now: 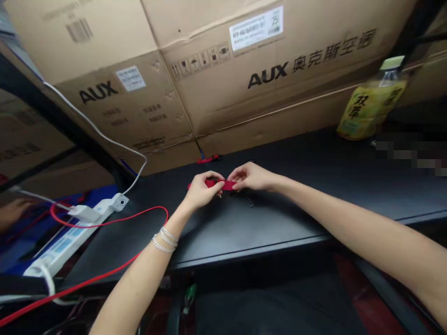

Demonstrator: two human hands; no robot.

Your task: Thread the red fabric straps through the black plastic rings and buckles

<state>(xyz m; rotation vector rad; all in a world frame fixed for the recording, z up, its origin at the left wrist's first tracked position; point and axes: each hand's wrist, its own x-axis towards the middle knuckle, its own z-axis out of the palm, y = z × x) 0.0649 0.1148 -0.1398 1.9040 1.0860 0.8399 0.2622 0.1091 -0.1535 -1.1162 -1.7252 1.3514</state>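
Note:
A red strip of webbing or ribbon (229,185) is stretched between my two hands, just over the black tabletop (223,232). My left hand (205,190) pinches it between thumb and fingers, and more of the red strip shows behind that hand. My right hand (252,177) pinches the strip's other end with its fingertips. A small dark clear-edged piece (249,202) lies on the tabletop below my right hand. Behind my hands lies a red and black item (209,159) beside the cartons. Some small dark part under the strip is too hidden to name.
Large AUX cardboard boxes (209,102) stand along the back. A yellow drink bottle (372,102) is at the back right. On the left are a white power strip (73,237), a red cable (104,278), a white cable (94,125) and another person's hand (16,211).

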